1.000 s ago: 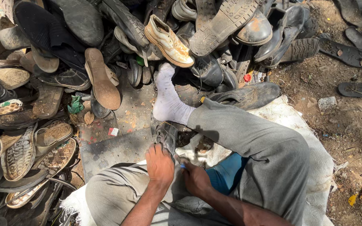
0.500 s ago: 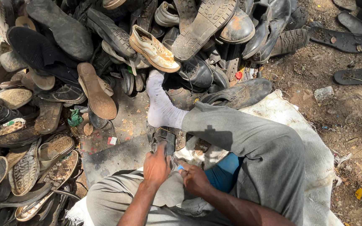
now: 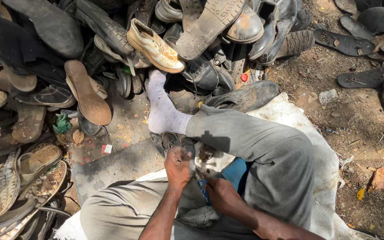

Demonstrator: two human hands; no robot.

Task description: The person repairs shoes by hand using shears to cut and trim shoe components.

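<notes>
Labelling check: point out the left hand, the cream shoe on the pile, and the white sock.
left hand (image 3: 177, 165), head view, on the back of the hand.
cream shoe (image 3: 155, 46), head view, on its side upper.
white sock (image 3: 162, 112), head view, on the instep.

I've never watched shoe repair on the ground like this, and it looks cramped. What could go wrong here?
1. The left hand grips a dark worn shoe right beside the white-socked foot; a slip could hurt the foot.
2. The right hand works close to the left, so the fingers may get nicked.
3. The heap of old shoes, with a cream leather boot on top, might slide down.
</notes>
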